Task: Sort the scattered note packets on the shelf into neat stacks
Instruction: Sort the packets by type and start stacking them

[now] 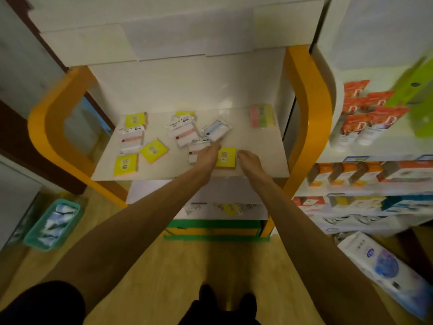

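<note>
1. Head view shows both hands over the front of the white shelf. The left hand reaches to a white packet with a blue band; blur hides whether its fingers pinch it or only touch.
2. The right hand hovers just beside a yellow packet lying between the two hands; its fingers look loosely curled and hold nothing visible.
3. More note packets lie scattered: white ones with pink bands near the middle and at the left, yellow ones at the left front.
4. A multicoloured pad sits apart at the right rear.
5. On the floor at the left, a teal basket holds pale blue and white wrapped packs.
</note>
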